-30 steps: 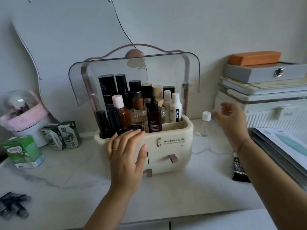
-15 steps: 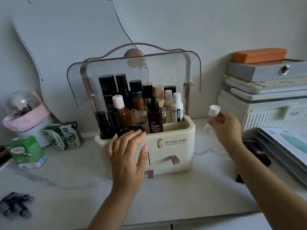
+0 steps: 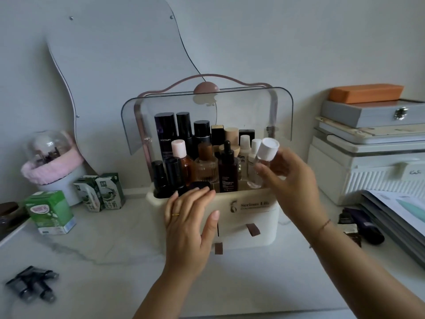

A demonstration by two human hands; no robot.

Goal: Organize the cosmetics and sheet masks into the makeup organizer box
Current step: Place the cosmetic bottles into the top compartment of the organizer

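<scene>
A cream makeup organizer box (image 3: pixel 250 217) with a raised clear lid (image 3: pixel 241 104) stands in the middle of the marble counter, its top tray packed with several upright bottles (image 3: pixel 207 153). My left hand (image 3: pixel 190 226) rests flat, fingers straight, on the box's front left. My right hand (image 3: pixel 289 180) holds a small clear bottle with a white cap (image 3: pixel 264 155), tilted, over the right end of the tray. A dark tube (image 3: pixel 363 226) and a dark sachet lie on the counter to the right of the box.
A green carton (image 3: pixel 49 212) and two small milk cartons (image 3: pixel 101 192) stand at the left, with a pink-trimmed dome (image 3: pixel 49 157) behind. Dark small items (image 3: pixel 32 284) lie front left. Stacked cases (image 3: pixel 372 143) and papers (image 3: pixel 400 217) fill the right. A mirror (image 3: pixel 119 72) leans on the wall.
My right hand picked up the white-capped clear bottle from the counter right of the box and carried it left and up over the tray. My left hand stayed on the box.
</scene>
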